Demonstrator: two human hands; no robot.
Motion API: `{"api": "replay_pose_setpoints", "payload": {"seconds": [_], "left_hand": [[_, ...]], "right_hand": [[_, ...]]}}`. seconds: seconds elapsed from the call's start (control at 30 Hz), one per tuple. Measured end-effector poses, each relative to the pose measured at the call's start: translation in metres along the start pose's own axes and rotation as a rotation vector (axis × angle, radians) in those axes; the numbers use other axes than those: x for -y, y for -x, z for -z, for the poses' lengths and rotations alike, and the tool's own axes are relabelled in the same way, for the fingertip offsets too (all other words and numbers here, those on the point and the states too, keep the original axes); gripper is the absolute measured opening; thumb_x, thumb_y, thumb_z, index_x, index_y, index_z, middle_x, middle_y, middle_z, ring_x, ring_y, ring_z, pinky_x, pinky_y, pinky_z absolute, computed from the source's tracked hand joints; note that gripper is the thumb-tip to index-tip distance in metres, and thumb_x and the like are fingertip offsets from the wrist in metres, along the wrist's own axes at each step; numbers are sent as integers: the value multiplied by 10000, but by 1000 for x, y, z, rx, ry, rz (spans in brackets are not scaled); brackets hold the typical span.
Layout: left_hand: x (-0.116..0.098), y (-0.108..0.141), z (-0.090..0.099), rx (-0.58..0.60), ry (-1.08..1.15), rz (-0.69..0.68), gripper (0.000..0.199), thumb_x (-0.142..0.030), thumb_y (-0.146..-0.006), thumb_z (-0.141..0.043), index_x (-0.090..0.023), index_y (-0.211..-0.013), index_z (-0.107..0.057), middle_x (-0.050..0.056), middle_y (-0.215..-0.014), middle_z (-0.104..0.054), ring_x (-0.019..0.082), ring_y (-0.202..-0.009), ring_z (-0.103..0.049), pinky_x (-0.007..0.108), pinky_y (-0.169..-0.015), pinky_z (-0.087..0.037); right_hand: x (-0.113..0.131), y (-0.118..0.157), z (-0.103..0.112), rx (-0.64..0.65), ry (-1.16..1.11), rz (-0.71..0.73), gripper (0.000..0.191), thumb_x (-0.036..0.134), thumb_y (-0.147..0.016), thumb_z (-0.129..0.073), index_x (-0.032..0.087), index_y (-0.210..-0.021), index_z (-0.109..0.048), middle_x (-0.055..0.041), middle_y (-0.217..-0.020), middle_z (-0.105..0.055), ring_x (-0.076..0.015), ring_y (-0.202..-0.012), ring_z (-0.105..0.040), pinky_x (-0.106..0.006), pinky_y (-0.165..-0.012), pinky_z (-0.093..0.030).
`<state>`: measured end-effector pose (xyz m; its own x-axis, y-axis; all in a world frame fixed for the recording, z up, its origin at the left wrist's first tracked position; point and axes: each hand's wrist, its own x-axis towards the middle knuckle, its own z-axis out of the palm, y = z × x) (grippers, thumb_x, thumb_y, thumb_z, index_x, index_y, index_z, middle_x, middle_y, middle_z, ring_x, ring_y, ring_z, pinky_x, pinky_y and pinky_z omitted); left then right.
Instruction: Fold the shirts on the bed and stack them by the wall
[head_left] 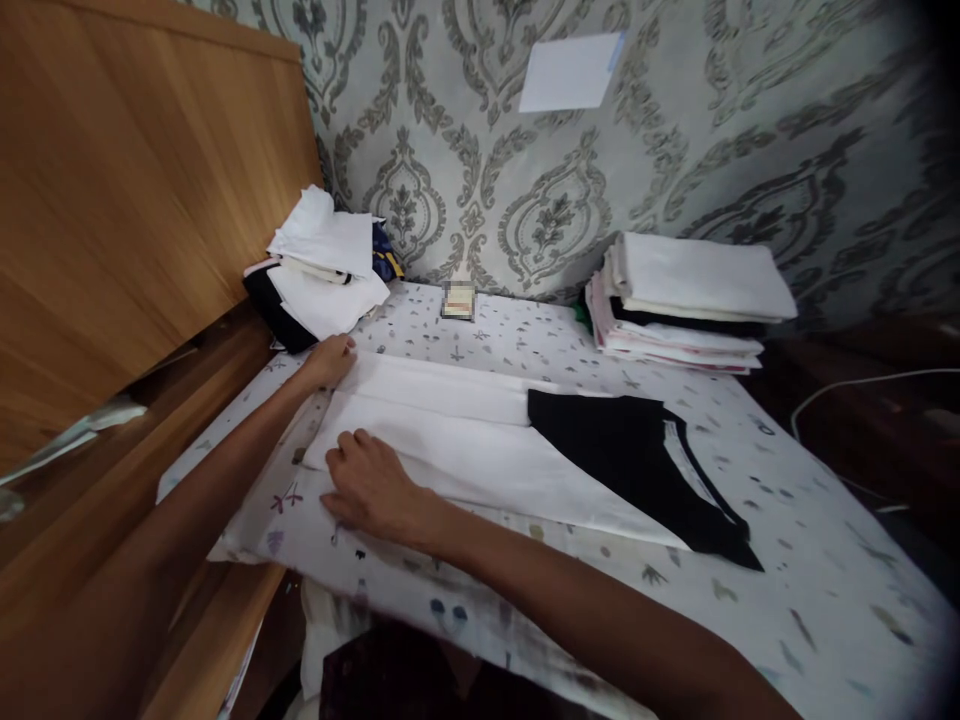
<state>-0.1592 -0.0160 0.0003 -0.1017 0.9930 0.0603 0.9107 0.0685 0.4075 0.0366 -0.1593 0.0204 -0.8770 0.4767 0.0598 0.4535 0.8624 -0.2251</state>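
Note:
A white and black T-shirt (450, 450) lies folded lengthwise on the patterned sheet, its white hem end to the left and its black shoulder part with the neckline to the right. At the far corner of the hem, my left hand (330, 362) has its fingers closed on the cloth. My right hand (375, 485) rests at the near corner of the hem with curled fingers, closed at the shirt's edge; its fingertips are partly hidden.
A pile of folded clothes (326, 265) stands at the back left beside a wooden panel (150, 150). Another folded stack (690, 280) sits at the back right. A small box (458, 301) is near the patterned wall. The printed sheet (810, 560) covers the bed surface.

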Motion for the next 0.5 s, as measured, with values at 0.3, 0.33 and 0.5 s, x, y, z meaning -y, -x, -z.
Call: {"api": "replay_pose_setpoints", "payload": {"seconds": [0.3, 0.33, 0.5], "left_hand": [[0, -39, -1, 133, 70, -27, 118, -215, -593, -665, -220, -670, -576, 17, -721, -626, 221, -790, -597, 290, -706, -438], [0, -38, 1, 144, 83, -26, 125, -217, -581, -671, -221, -648, -566, 10, -695, -613, 213, -764, -584, 285, -677, -428], [-5, -32, 8, 154, 183, -21, 132, -216, -576, -629, -205, -686, -557, -22, -639, -526, 170, -667, -517, 258, -576, -373]], "right_hand": [[17, -37, -6, -21, 74, -117, 229, 72, -914, -480, 78, -1088, -628, -190, -1083, -661, -278, -991, -609, -353, -680, -556], [17, -39, -6, -11, 76, -127, 228, 70, -910, -489, 84, -1089, -630, -186, -1090, -667, -277, -993, -618, -347, -678, -556], [4, -42, -5, -36, -94, -256, 304, 77, -871, -474, 123, -1149, -589, -135, -1087, -693, -247, -923, -655, -342, -680, -535]]}}
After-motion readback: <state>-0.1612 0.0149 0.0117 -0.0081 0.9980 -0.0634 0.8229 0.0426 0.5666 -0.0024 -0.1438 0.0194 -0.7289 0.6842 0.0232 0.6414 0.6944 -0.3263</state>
